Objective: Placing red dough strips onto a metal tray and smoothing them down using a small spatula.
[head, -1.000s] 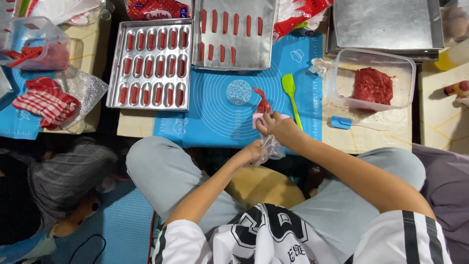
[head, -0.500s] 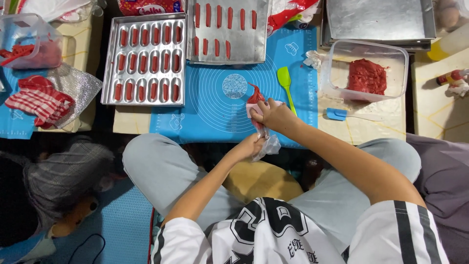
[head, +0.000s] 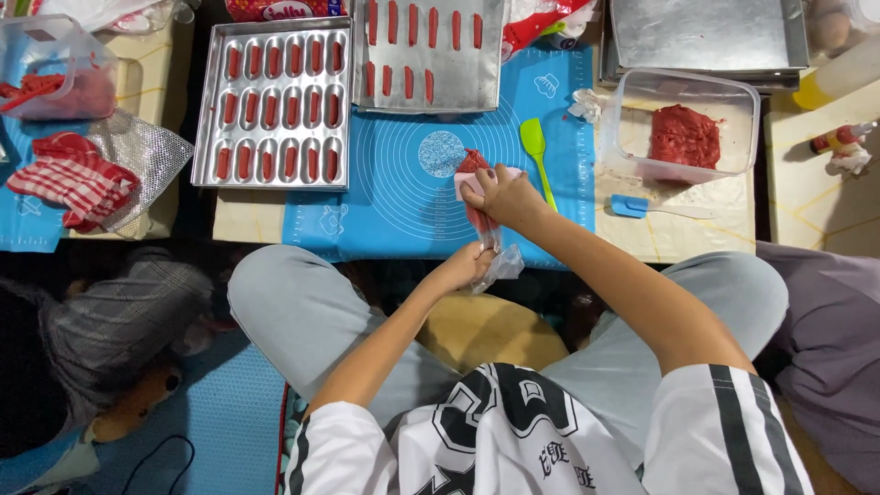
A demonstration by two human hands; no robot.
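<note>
**Soft red dough in a clear bag, squeezed by two hands**

The right hand (head: 502,194) is closed around the upper part of a clear plastic bag (head: 484,220) full of red dough, over the near edge of the blue mat (head: 403,197). The left hand (head: 466,269) pinches the bag's loose tail just below, at the mat's near edge. The bag looks soft, light and slippery; the dough will likely ooze wherever it is pressed, so the best hold seems to be the twisted tail plus a full grip on the filled part.

Beside the right hand lies one green spatula (head: 535,149); one blue one (head: 642,208) sits further right. The mould tray (head: 275,103) at the far left holds twenty-one filled slots, in three rows of seven. The flat tray (head: 431,55) carries nine red strips that I can see. One tub (head: 686,128) holds one red lump.
</note>
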